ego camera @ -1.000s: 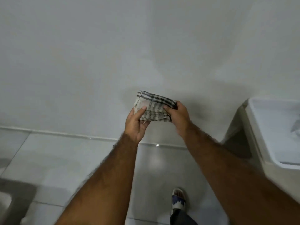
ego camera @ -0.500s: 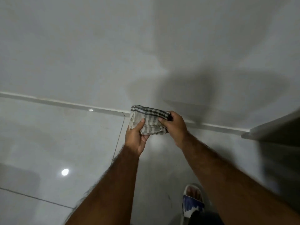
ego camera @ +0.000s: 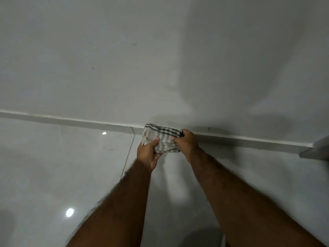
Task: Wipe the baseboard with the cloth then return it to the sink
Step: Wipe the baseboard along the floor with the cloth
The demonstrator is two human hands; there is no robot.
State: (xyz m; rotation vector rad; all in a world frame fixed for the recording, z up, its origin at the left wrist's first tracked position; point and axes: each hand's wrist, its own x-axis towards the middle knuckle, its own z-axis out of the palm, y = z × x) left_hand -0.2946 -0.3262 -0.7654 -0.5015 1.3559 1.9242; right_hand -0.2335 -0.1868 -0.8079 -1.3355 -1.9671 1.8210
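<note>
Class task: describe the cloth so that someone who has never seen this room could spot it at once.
Find the baseboard, the pale strip where wall meets glossy floor tiles. Near its middle, the left hand and right hand hold a folded cloth in front of it. It alone is patterned: off-white with dark checked stripes.

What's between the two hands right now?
In the head view, only the folded checked cloth spans from the left hand to the right hand; each pinches one end.

Glossy tiled floor (ego camera: 53,175), baseboard (ego camera: 71,121) along edge
</note>
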